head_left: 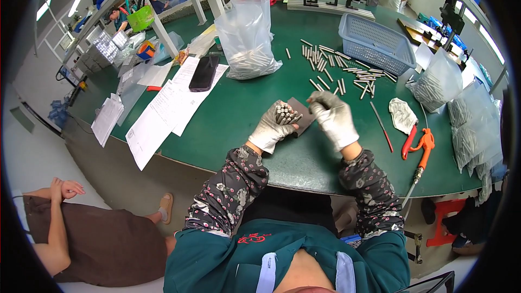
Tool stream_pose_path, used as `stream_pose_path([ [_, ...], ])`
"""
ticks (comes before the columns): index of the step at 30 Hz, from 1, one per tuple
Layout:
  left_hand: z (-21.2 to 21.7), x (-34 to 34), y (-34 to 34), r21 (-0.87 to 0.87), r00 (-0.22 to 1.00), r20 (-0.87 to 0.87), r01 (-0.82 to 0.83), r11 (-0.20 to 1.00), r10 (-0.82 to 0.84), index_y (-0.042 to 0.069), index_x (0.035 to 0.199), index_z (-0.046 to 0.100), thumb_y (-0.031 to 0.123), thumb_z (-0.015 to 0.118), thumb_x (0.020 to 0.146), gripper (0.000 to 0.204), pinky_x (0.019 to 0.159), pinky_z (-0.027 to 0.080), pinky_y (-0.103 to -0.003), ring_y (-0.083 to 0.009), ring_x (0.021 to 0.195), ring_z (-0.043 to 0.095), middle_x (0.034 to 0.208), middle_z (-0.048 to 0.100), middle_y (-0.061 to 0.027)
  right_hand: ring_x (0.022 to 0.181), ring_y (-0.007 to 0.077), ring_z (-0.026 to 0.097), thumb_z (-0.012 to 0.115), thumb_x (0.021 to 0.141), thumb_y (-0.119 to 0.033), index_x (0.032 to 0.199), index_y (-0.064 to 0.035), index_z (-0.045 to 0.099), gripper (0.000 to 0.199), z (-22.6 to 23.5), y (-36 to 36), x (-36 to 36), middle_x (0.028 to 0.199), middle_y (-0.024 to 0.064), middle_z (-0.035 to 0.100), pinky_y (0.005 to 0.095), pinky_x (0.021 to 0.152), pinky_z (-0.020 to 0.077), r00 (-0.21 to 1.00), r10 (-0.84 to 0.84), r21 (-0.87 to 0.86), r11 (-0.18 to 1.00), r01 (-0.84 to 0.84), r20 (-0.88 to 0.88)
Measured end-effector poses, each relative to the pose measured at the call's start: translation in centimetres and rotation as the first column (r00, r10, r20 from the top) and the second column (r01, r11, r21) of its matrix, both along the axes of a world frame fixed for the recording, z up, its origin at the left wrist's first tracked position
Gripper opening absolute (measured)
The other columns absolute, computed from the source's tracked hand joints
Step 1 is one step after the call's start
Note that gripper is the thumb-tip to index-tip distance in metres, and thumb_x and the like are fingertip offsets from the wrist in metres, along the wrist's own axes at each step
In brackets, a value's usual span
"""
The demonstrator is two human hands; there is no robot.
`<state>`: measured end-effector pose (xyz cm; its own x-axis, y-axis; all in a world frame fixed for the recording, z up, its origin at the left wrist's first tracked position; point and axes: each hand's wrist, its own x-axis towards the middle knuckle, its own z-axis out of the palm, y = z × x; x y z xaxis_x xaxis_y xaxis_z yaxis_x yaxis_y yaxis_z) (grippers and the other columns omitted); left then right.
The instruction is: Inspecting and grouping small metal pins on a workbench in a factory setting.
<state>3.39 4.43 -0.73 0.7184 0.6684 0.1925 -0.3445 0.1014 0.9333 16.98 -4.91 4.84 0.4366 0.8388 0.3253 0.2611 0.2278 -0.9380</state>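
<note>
My left hand (pixel 266 132), in a pale grey-stained glove, is closed round a bundle of short metal pins (pixel 286 113), their ends facing up. A dark brown flat sheet (pixel 307 121) lies on the green table (pixel 239 114) beside it, partly covered by the hands. My right hand (pixel 335 121), gloved the same way, is just right of the bundle over the sheet's edge. Its fingers are curled in, slightly blurred, and whatever they pinch is too small to make out. Beyond my hands, several loose metal pins (pixel 319 61) lie scattered on the table.
A blue basket (pixel 374 49) stands behind the loose pins. Left of them are a clear bag of pins (pixel 252 62), a phone (pixel 204 74) and papers (pixel 157 122). At right lie an orange air gun (pixel 425 142), a crumpled white glove (pixel 402 115) and filled bags (pixel 469 127). Someone sits at left.
</note>
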Motion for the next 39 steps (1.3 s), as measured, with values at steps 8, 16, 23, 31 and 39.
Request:
stream_pose_path([
  [8, 0.0, -0.1, 0.5, 0.070, 0.996, -0.006, 0.092, 0.993, -0.092, 0.007, 0.099, 0.046, -0.005, 0.067, 0.067, 0.039, 0.074, 0.044, -0.022, -0.0107, 0.082, 0.052, 0.091, 0.053, 0.0001, 0.064, 0.0276, 0.059, 0.059, 0.074, -0.024, 0.084, -0.0117, 0.058, 0.016, 0.5, 0.1, -4.1, 0.069, 0.0105, 0.059, 0.0366, 0.057, 0.0464, 0.713, -0.187, 0.068, 0.979, 0.192, 0.676],
  [16, -3.1, 1.0, 2.5, 0.318, 0.999, -0.049, 0.003, 0.948, 0.013, 0.006, 0.096, 0.046, 0.013, 0.071, 0.069, 0.037, 0.071, 0.044, -0.024, -0.0102, 0.079, 0.052, 0.088, 0.054, 0.0000, 0.063, 0.0293, 0.059, 0.061, 0.074, -0.022, 0.085, -0.0096, 0.054, 0.018, -0.1, 0.7, -5.0, 0.069, 0.0105, 0.060, 0.0370, 0.055, 0.0466, 0.724, -0.130, -0.016, 0.981, 0.192, 0.677],
  [23, -1.6, 0.9, 0.9, 0.252, 0.999, 0.023, -0.030, 0.967, 0.025, 0.008, 0.097, 0.046, 0.010, 0.070, 0.070, 0.036, 0.074, 0.044, -0.023, -0.0104, 0.081, 0.052, 0.088, 0.053, -0.0008, 0.061, 0.0284, 0.059, 0.062, 0.072, -0.022, 0.080, -0.0084, 0.053, 0.018, -0.4, 0.9, -4.8, 0.068, 0.0098, 0.060, 0.0361, 0.054, 0.0463, 0.685, -0.170, -0.007, 0.969, 0.247, 0.708],
  [31, -0.9, 0.5, 0.4, 0.009, 0.985, 0.125, 0.115, 0.993, -0.116, 0.007, 0.104, 0.043, -0.011, 0.064, 0.065, 0.048, 0.079, 0.044, -0.024, -0.0109, 0.090, 0.052, 0.096, 0.051, 0.0001, 0.060, 0.0250, 0.059, 0.059, 0.075, -0.015, 0.075, -0.0087, 0.054, 0.008, 0.8, 0.6, -3.6, 0.065, 0.0081, 0.058, 0.0333, 0.054, 0.0468, 0.790, -0.287, 0.143, 0.958, 0.251, 0.542],
  [39, 0.4, 0.1, -0.1, 0.085, 0.999, -0.021, -0.045, 0.995, 0.047, 0.009, 0.096, 0.045, -0.010, 0.065, 0.066, 0.040, 0.055, 0.043, -0.019, -0.0087, 0.071, 0.052, 0.081, 0.053, 0.0011, 0.050, 0.0044, 0.046, 0.054, 0.081, -0.016, 0.091, -0.0031, 0.055, 0.016, 1.9, 0.6, -0.9, 0.069, 0.0016, 0.057, 0.0175, 0.042, 0.0351, 0.969, -0.081, -0.138, 0.989, 0.050, -0.233],
])
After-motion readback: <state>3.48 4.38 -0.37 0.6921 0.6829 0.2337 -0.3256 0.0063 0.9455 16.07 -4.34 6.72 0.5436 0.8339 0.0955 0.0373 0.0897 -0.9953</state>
